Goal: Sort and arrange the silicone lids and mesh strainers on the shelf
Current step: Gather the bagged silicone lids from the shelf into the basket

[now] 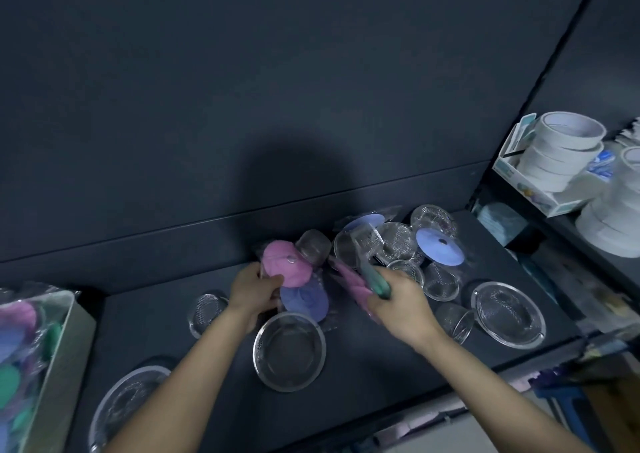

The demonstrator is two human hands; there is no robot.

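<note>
Left hand (254,295): fingers curled round a pink round silicone lid (285,269) in clear wrap, at the hand's 1 o'clock.
Right hand (403,309): clenched on a green silicone lid (377,283) plus pink ones, fanned toward 11 o'clock.
Lids elsewhere: a blue round silicone lid (440,246) at 2 o'clock on the dark shelf (363,366); more in the cardboard box (65,341) at 8 o'clock.
Strainers: a large round steel mesh strainer (289,352) at 6 o'clock of the hands; others piled at 1 o'clock.
Handling, lids: I judge them light and floppy, with slippery wrap; I would pinch flat across the edge.
Handling, strainers: stiff rim, dentable mesh; I would take them by the rim.
</note>
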